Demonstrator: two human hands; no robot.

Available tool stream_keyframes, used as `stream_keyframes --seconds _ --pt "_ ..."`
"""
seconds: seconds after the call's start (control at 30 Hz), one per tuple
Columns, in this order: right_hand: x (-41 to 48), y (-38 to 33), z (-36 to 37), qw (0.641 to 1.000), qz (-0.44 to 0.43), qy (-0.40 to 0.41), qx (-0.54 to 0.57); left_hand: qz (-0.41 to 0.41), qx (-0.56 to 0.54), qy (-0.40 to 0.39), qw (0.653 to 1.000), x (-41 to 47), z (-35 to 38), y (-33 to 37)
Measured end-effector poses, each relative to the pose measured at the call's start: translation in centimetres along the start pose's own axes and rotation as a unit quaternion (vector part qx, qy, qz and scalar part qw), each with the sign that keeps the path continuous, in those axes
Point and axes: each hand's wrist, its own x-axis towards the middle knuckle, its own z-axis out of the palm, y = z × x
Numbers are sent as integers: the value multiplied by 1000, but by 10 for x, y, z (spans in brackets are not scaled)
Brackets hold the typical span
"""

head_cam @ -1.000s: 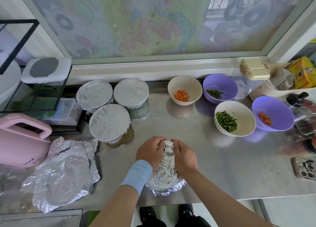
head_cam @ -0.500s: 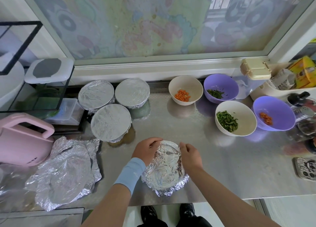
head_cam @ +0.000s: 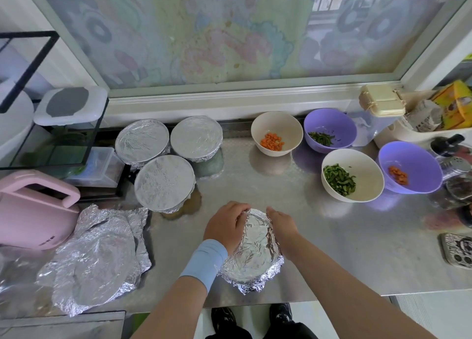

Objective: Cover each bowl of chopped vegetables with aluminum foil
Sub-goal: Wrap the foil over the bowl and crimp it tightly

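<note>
Near the front edge of the counter [head_cam: 332, 249], both hands clasp a crumpled foil sheet [head_cam: 255, 254]: the left hand [head_cam: 224, 230] curls its fingers over the far left rim, the right hand [head_cam: 281, 226] along the right side. Whether a bowl sits beneath is unclear. Three foil-covered bowls [head_cam: 164, 183] stand back left; four uncovered bowls [head_cam: 367, 167] of chopped vegetables stand at right.

Three foil-covered bowls [head_cam: 164, 183] stand left, four open bowls [head_cam: 352, 175] right, loose foil sheets [head_cam: 94, 259] front-left.

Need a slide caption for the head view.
Left hand and right hand grip a crumpled foil cover; three foil-covered bowls left, four uncovered bowls right.
</note>
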Motion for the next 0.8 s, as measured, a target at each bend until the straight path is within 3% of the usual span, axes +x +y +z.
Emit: stream_keyframes --seconds 0.23,0.3,0.37,0.43,0.53,0.63,0.8 --pt "6 0 4 996 -1 28 -80 -44 34 -9 998 -4 4 -2" --pt "1 2 3 979 -88 81 -167 -58 25 -14 998 -4 4 -1" --pt "-7 8 2 926 -249 149 -242 -74 11 -8 997 -5 2 0" --pt "-14 16 4 890 -348 126 -266 -88 4 2 996 -6 1 -1" --pt "-22 20 6 915 -281 62 -283 -100 11 1 995 -7 3 1" --pt "-18 18 4 939 -225 59 -255 -114 26 9 993 -4 5 5" --pt "-13 9 4 941 -184 50 -280 -158 38 6 987 -1 5 8"
